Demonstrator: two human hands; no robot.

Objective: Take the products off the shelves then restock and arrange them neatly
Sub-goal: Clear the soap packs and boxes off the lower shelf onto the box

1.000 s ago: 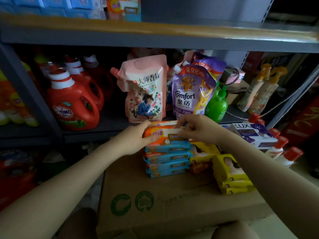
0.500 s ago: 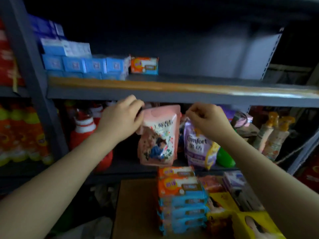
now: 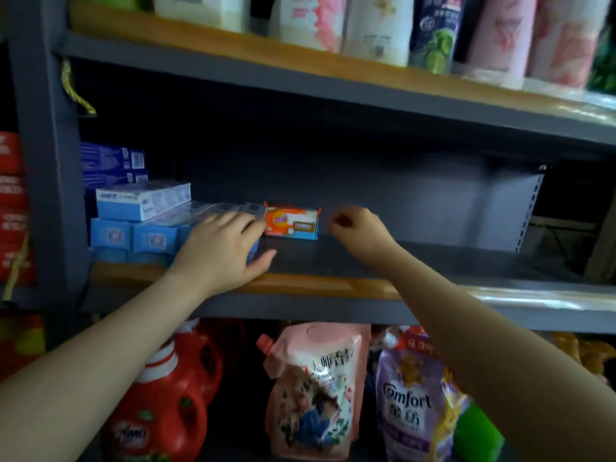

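Note:
An orange and blue soap pack lies on the grey middle shelf, right of a row of light blue boxes. My left hand lies flat with straight fingers over the right end of the blue boxes, its fingertips at the soap pack's left edge. My right hand hovers just right of the pack with curled fingers and nothing visible in it. Neither hand grips the pack.
A white and blue box tops the blue row, with dark blue boxes behind. Bottles fill the shelf above. Below stand a red detergent jug, a pink refill pouch and a purple Comfort pouch.
Both hands left the soap stack on the carton and rose empty to the middle shelf. The view tilted up, so the carton and stack are out of sight.

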